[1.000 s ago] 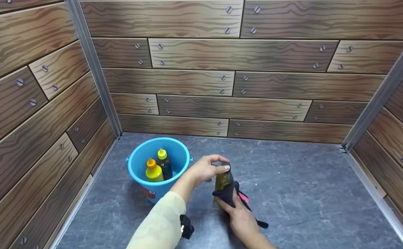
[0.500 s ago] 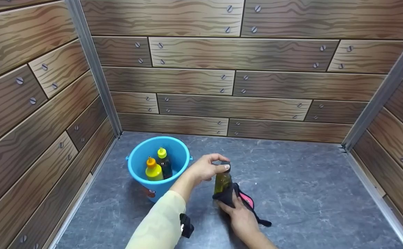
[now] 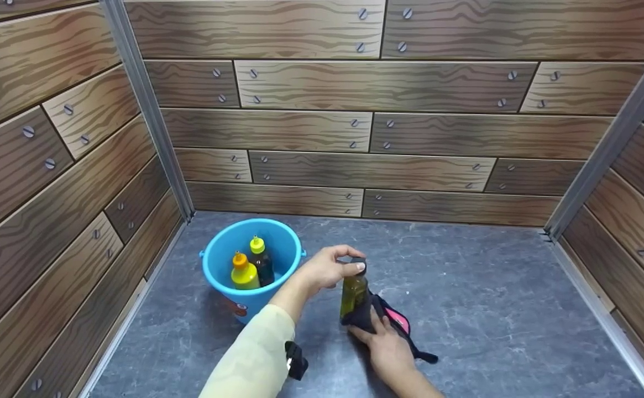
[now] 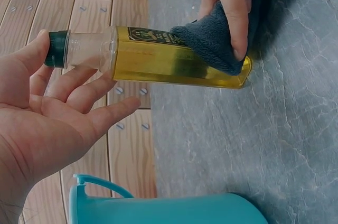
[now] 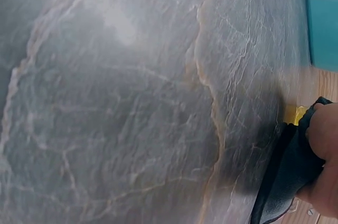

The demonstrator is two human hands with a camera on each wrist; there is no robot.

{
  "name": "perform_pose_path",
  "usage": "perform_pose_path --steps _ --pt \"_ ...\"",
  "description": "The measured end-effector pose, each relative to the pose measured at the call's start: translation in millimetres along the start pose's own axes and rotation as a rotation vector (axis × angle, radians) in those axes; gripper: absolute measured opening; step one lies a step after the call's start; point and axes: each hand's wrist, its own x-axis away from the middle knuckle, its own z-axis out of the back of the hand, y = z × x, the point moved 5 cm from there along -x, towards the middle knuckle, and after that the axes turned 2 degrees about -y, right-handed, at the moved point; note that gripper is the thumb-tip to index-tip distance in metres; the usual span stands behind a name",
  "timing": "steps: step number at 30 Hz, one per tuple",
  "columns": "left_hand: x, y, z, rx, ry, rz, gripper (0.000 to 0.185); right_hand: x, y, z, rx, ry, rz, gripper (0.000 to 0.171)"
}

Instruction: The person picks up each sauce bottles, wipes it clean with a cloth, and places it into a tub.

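Thumb and fingertips of my left hand point(image 3: 322, 269) pinch the dark green cap point(image 4: 56, 48) of a clear oil bottle point(image 3: 353, 297). Yellow oil fills its square body, and a dark label shows near the shoulder in the left wrist view. Around the lower part of the bottle, my right hand point(image 3: 389, 351) holds a dark cloth point(image 4: 211, 39) against the glass. A loose end of this cloth, with a pink patch point(image 3: 397, 320) and a black strap, trails to the right. In the right wrist view, the cloth point(image 5: 288, 166) hides most of the bottle.
Left of the bottle stands a blue bucket point(image 3: 214, 279). Inside are a yellow squeeze bottle point(image 3: 245, 275) with an orange cap and a dark bottle point(image 3: 263, 266) with a yellow cap. Wood-patterned walls point(image 3: 310, 83) enclose the grey marbled surface point(image 3: 498, 309).
My right hand has worked the cloth slightly down the bottle, uncovering more glass. The cloth's loose end has swung right, exposing more pink. My left hand stays on the cap.
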Motion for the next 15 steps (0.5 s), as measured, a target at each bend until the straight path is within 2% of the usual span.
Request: perform_pose_path --steps 8,15 --pt "-0.6 0.5 -0.9 0.016 0.004 -0.003 0.022 1 7 1 0.034 0.021 -0.043 0.049" --pt "-1.1 0.0 -0.7 0.003 -0.001 -0.032 0.024 8 34 8 0.047 0.096 -0.139 0.049"
